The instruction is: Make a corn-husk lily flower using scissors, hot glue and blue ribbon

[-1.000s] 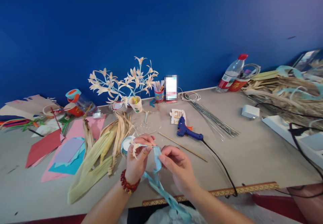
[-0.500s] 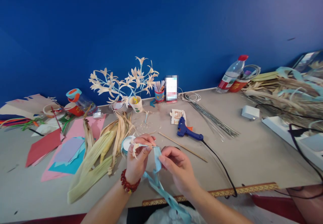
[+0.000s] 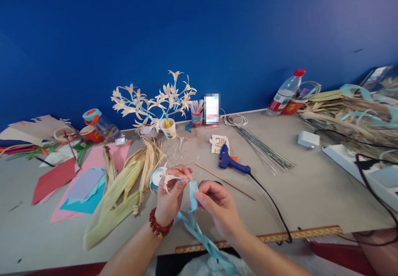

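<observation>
L hand (image 3: 173,189) closed, pinches thin stem (image 3: 178,178) of pale flower (image 3: 168,181); R hand (image 3: 218,203), part-curled, nips blue ribbon (image 3: 193,198) btwn hands, at stem tip — ribbon prob. light, limp; flower likely fragile — hold by stem.

Softly lit over the gray tabletop (image 3: 311,195), with faint, diffuse shadows. Deep toned across the blue wall (image 3: 155,27), paler and purplish at upper right. Blown white at the pixelated phone screen (image 3: 212,107). Fairly sharp around the glue gun (image 3: 232,163), stretched and smeared toward the dried husks (image 3: 340,103) at right.
</observation>
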`<action>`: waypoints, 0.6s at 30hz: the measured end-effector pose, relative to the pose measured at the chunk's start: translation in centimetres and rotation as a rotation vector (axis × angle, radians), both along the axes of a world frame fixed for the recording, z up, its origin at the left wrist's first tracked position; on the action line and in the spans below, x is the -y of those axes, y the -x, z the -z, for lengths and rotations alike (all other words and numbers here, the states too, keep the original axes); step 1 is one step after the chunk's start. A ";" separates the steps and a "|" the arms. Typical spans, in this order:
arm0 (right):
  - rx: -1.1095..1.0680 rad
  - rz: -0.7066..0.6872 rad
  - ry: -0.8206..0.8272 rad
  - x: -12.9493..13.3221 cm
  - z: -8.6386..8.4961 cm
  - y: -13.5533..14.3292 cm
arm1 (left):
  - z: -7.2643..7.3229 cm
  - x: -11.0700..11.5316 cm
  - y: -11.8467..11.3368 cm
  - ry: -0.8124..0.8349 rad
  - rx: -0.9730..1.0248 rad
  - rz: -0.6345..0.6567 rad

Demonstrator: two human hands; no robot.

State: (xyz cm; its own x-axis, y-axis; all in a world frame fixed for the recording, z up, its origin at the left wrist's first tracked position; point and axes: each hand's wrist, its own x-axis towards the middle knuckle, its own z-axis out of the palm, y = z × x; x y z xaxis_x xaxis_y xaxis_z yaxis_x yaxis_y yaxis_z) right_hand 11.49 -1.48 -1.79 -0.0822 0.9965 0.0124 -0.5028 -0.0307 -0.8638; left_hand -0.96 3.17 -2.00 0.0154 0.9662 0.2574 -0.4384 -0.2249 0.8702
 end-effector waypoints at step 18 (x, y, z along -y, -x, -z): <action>0.102 -0.008 0.008 -0.2 0.0 -0.3 | -0.1 0.0 0.0 0.053 0.040 0.034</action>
